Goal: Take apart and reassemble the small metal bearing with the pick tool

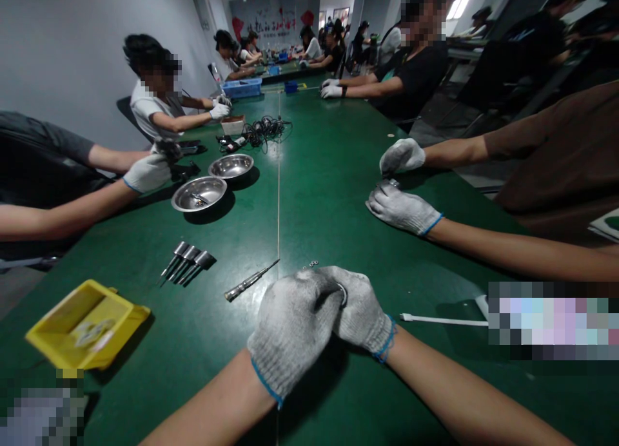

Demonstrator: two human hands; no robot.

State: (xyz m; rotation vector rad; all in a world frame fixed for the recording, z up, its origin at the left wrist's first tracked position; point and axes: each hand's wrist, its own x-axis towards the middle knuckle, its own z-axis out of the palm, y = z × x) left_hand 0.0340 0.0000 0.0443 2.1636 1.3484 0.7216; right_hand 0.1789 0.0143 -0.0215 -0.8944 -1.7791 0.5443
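Observation:
My left hand (293, 327) and my right hand (362, 307), both in grey-white knitted gloves with blue cuffs, are pressed together over the near part of the green table. The fingers of both are closed around a small round metal part (343, 296). Only its shiny curved edge shows; the gloves hide the rest. Just beyond my hands lie several tiny metal rings or nuts (313, 263). To their left is a screwdriver (249, 282), its tip pointing away to the right. Several metal cylinders with thin shafts (186, 263) lie in a row farther left.
A tilted yellow bin (116, 327) with small pale parts stands at left. Beyond are two steel bowls (199, 194) and tangled black cables (265, 131). Co-workers' gloved hands (403, 207) work at right, others at left (147, 173). A white cable (445, 320) lies right.

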